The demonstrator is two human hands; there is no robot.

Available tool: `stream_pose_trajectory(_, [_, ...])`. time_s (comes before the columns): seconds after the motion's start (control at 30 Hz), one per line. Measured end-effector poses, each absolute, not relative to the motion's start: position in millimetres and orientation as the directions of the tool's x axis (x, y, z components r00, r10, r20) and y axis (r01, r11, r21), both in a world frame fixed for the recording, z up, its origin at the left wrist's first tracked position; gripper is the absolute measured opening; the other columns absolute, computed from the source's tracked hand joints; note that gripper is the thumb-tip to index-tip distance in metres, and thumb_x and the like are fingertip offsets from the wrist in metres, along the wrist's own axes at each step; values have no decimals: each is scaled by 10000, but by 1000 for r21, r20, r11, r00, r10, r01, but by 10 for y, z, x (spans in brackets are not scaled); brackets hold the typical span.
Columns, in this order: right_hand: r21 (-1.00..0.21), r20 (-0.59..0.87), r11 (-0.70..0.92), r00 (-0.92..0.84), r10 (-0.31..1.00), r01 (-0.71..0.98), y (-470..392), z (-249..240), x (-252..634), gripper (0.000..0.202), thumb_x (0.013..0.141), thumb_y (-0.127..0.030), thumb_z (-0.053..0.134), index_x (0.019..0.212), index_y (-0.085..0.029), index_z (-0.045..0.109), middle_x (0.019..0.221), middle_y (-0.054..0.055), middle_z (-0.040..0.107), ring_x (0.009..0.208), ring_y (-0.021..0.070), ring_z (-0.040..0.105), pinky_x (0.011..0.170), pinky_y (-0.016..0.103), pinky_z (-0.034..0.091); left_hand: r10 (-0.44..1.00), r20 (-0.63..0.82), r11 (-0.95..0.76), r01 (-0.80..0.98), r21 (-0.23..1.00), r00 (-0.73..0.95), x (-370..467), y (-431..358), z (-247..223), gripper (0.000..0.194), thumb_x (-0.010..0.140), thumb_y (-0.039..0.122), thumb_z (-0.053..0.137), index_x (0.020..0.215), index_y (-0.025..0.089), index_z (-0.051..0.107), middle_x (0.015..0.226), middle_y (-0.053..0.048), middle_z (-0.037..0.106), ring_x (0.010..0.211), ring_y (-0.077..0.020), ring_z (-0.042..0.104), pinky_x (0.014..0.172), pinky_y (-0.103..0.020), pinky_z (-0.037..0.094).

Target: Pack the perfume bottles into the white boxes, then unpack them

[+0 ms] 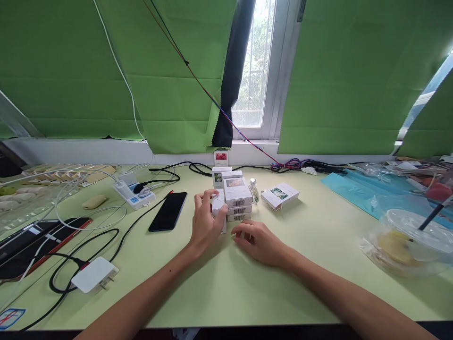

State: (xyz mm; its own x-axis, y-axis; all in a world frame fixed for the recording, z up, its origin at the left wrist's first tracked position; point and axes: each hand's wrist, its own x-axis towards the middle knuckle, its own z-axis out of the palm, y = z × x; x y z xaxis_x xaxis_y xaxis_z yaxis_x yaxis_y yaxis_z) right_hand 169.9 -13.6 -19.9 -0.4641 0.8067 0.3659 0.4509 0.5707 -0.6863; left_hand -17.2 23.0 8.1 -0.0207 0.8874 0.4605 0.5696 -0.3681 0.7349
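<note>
My left hand (206,219) is closed around a narrow white box (218,202) standing at the left side of a stack. That stack of white boxes (239,198) has printed pictures on top and barcodes on the ends facing me. My right hand (257,240) lies on the table just in front of the stack, its fingers loosely bent and holding nothing. Behind the stack stand another white box (217,178) and a box with a red picture (221,158). Right of the stack stands a small glass bottle (254,191), and farther right a white box with a green picture (280,196) lies flat.
Left of my hands lie a black phone (168,211), a power strip (133,192), a white charger (95,274) and tangled cables. A lidded plastic cup (414,241) with a straw stands at right, near a blue sheet (354,191). The window wall bounds the table (198,297) behind.
</note>
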Motion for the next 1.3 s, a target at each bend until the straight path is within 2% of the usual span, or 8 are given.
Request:
stream_pose_trajectory(0.37, [-672, 372, 589, -483, 792, 448, -129, -236, 1727, 148, 939, -149, 595, 1012, -177, 722, 918, 55, 678, 701, 138, 598, 687, 276, 518, 917, 398, -345, 561, 753, 29, -156, 172, 132, 414, 847, 418, 575, 1237, 297, 509, 1202, -67, 497, 918, -228, 635, 710, -358, 549])
stream_pose_trajectory(0.5, [-681, 368, 578, -473, 801, 450, -124, -224, 1731, 158, 929, -125, 580, 980, -174, 722, 902, 49, 667, 687, 130, 584, 670, 263, 508, 901, 433, -365, 594, 717, 32, -131, 160, 123, 476, 817, 418, 636, 1252, 290, 491, 1228, -76, 504, 970, -250, 650, 750, -382, 556])
stream_pose_trajectory(0.77, [-678, 376, 584, -472, 798, 446, -115, -230, 1747, 152, 934, -134, 574, 960, -177, 717, 866, 36, 653, 691, 131, 569, 657, 257, 487, 915, 403, -330, 617, 714, 23, -84, 113, 100, 656, 692, 189, 650, 1303, 302, 439, 1308, -83, 432, 1118, -293, 621, 859, -455, 579])
stream_pose_trajectory(1.03, [-676, 386, 588, -467, 796, 444, -113, -237, 1750, 153, 934, -150, 577, 975, -186, 720, 851, 35, 650, 684, 133, 573, 649, 258, 491, 892, 449, -395, 583, 710, 58, -107, 168, 37, 641, 745, 153, 638, 1342, 305, 462, 1324, -87, 418, 1178, -272, 608, 964, -447, 572])
stream_pose_trajectory(1.3, [-663, 379, 589, -472, 796, 462, -113, -253, 1763, 161, 944, -162, 587, 1015, -191, 728, 872, 41, 675, 701, 139, 590, 664, 266, 504, 882, 466, -416, 581, 700, 70, -176, 276, -21, 542, 880, 279, 644, 1402, 283, 500, 1346, -120, 464, 1193, -290, 594, 1020, -495, 542])
